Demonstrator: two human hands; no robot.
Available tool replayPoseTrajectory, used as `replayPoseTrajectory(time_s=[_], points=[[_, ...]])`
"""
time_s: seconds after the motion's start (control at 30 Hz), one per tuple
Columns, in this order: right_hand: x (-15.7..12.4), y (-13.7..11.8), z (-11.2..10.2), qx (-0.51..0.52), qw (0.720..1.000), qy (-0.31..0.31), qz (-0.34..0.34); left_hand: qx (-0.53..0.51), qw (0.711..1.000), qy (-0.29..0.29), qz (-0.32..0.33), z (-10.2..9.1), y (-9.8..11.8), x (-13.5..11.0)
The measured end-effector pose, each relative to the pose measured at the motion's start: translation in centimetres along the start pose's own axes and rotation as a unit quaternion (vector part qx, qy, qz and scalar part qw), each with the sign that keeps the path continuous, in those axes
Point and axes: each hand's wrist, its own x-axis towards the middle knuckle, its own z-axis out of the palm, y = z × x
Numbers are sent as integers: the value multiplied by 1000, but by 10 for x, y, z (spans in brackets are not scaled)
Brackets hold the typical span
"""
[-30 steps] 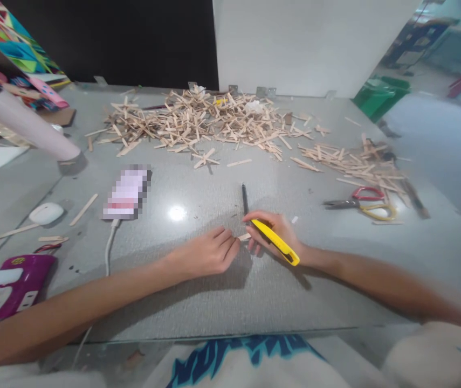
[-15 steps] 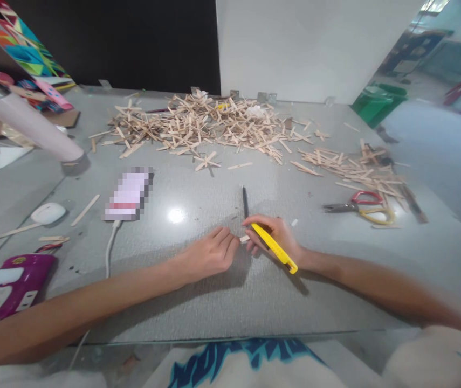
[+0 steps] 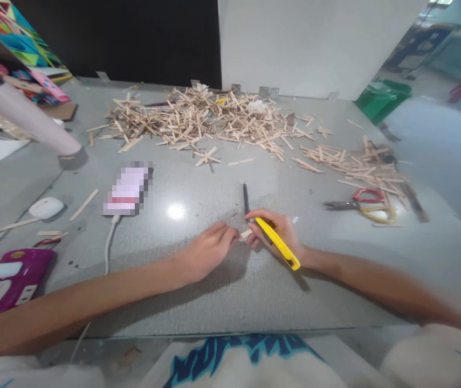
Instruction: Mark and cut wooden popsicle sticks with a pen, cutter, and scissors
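Note:
My right hand [image 3: 276, 231] is closed around a yellow utility knife [image 3: 279, 246], which slants across the palm with its rear end toward me. A small piece of wooden craft stick [image 3: 246, 233] lies between the two hands. My left hand [image 3: 210, 248] pinches its left end, while my right fingers are close to or touching the other end; which one, I cannot tell. The knife's blade is hidden or too small to make out. Just beyond my right fingertips a dark, pen-like rod [image 3: 246, 196] lies on the grey table [image 3: 214, 302].
A heap of craft sticks [image 3: 198, 121] spreads along the back, with more sticks [image 3: 355, 164] at right. Pliers with red and yellow handles [image 3: 362, 206] lie right of my hand. At left are a phone [image 3: 127, 188] on a cable, a white case [image 3: 46, 207], a purple device [image 3: 15, 280] and a pink tumbler [image 3: 32, 110].
My left hand has shifted slightly, its fingers now more extended, and more of the craft stick shows between the hands. The right hand keeps the knife, almost in place. The view has tilted a little.

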Motion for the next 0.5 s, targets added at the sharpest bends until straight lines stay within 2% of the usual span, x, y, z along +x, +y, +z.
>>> replayPoseTrajectory(time_s=[0.07,0.17,0.23,0.3,0.4,0.5], points=[[-1,0,1,-12,1000,12,-19,-133,987,-37,-88,-5,-1,2],[0,3,-3,-46,998,18,-48,-275,938,-111,-182,-17,-3,7],[3,6,-11,-103,991,26,-86,-339,903,-135,-228,-24,-6,10],[8,6,-24,-200,969,39,-136,-396,864,-137,-280,-32,-8,12],[17,-3,-45,-403,898,24,-174,-470,804,-120,-344,-41,-11,15],[24,-18,-56,-595,791,-26,-140,-502,780,-78,-366,-49,-13,19]])
